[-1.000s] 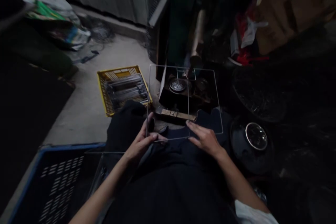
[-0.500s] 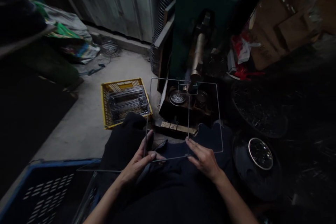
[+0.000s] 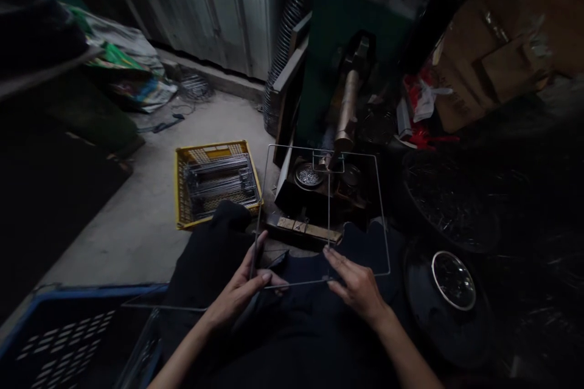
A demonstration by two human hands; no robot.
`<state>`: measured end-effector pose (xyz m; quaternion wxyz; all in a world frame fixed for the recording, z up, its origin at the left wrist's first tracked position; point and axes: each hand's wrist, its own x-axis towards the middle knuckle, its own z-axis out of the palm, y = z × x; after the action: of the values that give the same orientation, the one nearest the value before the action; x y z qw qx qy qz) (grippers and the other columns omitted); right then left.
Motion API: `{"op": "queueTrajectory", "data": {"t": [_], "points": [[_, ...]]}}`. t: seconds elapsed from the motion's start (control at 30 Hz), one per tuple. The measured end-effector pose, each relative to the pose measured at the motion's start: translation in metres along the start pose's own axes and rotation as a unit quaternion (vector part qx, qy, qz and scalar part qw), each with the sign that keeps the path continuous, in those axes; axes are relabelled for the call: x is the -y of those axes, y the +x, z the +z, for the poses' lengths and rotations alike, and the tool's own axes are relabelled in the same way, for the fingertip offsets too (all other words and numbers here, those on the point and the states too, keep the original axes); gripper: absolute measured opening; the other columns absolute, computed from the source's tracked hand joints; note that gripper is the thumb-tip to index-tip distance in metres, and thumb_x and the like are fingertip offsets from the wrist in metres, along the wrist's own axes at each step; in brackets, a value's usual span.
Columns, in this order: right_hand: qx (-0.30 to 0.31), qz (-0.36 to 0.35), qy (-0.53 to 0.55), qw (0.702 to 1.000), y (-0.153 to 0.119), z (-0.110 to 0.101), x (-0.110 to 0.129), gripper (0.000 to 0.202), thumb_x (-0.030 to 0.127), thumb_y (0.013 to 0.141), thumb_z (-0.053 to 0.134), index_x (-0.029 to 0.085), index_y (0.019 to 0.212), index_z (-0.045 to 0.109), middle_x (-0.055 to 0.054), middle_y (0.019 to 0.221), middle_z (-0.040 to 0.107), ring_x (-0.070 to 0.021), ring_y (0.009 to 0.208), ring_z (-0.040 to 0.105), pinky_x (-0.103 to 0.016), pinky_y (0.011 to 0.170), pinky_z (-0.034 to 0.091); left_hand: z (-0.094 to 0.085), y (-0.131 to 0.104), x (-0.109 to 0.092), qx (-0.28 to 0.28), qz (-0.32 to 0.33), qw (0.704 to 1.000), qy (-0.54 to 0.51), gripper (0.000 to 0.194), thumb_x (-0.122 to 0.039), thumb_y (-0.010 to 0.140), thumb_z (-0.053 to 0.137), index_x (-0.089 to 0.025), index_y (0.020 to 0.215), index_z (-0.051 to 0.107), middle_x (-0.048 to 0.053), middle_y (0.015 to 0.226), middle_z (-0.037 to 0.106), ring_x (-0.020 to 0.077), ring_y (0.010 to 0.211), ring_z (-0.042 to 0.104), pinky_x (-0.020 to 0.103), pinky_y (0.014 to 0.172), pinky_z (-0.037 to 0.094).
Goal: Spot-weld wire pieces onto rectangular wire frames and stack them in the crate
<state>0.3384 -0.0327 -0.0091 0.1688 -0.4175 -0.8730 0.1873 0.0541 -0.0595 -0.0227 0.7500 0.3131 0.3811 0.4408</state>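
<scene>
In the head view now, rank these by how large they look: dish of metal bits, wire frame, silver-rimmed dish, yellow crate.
Largest to smallest, by outline:
1. Wire frame
2. Yellow crate
3. Silver-rimmed dish
4. Dish of metal bits

Passable on the left over the grey concrete floor point(image 3: 137, 206), between the yellow plastic crate point(image 3: 177, 188) and the blue plastic crate point(image 3: 91, 292). Blocked ahead by the tall green machine point(image 3: 319, 67) and its brass-coloured cylindrical arm point(image 3: 349, 103). Crossed in the middle by the thin rectangular wire frame point(image 3: 329, 206), with gaps between its wires. Crowded on the right by the round black object with a shiny metal ring point(image 3: 424, 322) and the dark round basin point(image 3: 449, 206).
</scene>
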Motion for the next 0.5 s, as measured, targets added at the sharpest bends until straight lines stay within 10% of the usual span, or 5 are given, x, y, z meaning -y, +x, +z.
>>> {"op": "queueTrajectory", "data": {"t": [0.5], "points": [[0.025,0.02,0.016,0.999,0.008,-0.0048,-0.0009,0.086,0.007,0.083,0.061,0.032,0.152,0.018,-0.002,0.148,0.042,-0.0175,0.132,0.047,-0.032,0.107,0.044,-0.0086,0.0086,-0.0019,0.011,-0.005,1.0,0.004,0.089,-0.029,0.091,0.055,-0.027,0.15,-0.012,0.012,0.084,0.075,0.0248,0.076,0.069,0.042,0.078,0.05]]}}
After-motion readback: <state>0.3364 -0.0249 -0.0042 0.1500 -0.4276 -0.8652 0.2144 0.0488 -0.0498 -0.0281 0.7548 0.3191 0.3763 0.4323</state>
